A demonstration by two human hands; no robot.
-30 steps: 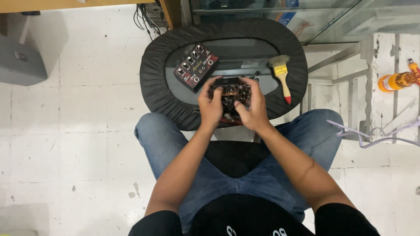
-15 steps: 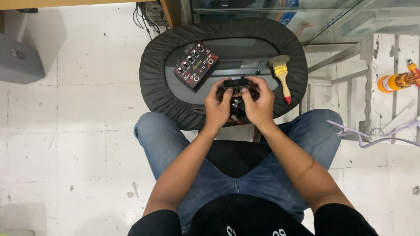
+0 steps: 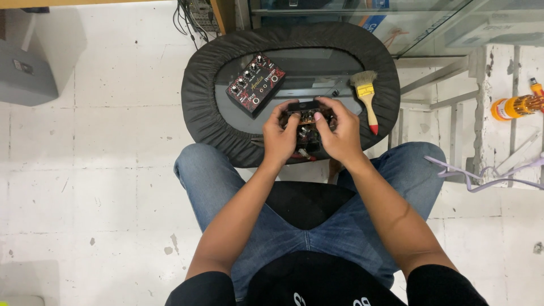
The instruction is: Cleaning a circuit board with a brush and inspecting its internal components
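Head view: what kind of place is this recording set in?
Probably a small electronics repair spot: both hands, left hand and right hand, hold an opened device over a small padded table, beside a knobbed pedal unit and a cleaning brush.

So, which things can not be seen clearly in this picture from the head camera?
- Small dark electronic device: mostly covered by the left hand and right hand; its kind is unclear.
- Red pedal: knob settings too small to tell.
- Orange object: cut off by the right edge.
- Glass cabinet: contents lost in reflections, cut by the top edge.
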